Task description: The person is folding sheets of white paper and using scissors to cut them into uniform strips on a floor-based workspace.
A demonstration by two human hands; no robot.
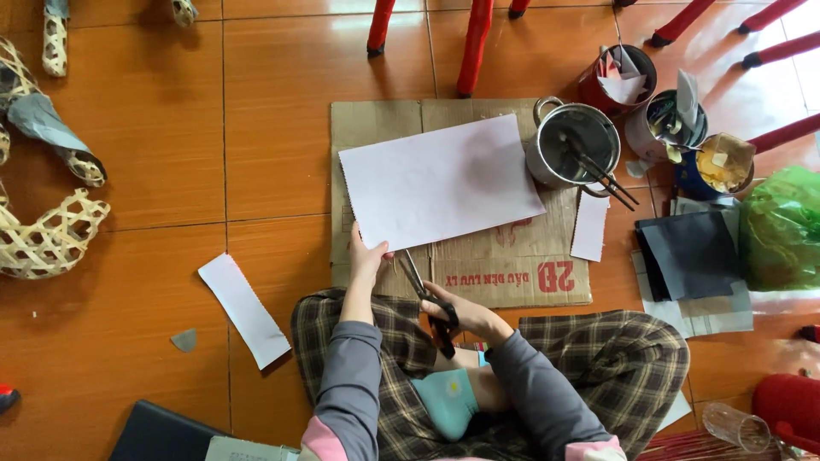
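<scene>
A steel pot (572, 145) sits on the cardboard (512, 265), holding dark sticks that jut over its rim; what else lies inside is hard to make out. Behind it a red tin (598, 85) holds paper scraps, a grey tin (658, 128) holds tools and a blue tub (696, 179) holds yellowish stuff under a torn cover. A green bag (781, 226) bulges at the right, cut off by the edge.

The person sits cross-legged on the tiled floor (171, 128). The left hand (367, 256) pinches the near edge of a white sheet (440, 179) lying on the cardboard. The right hand (461, 312) is closed through the handles of the scissors (423, 290), blades at the sheet's edge.

The cardboard bears red print along its near edge. A paper strip (243, 307) lies on the floor, left of the knee.
</scene>
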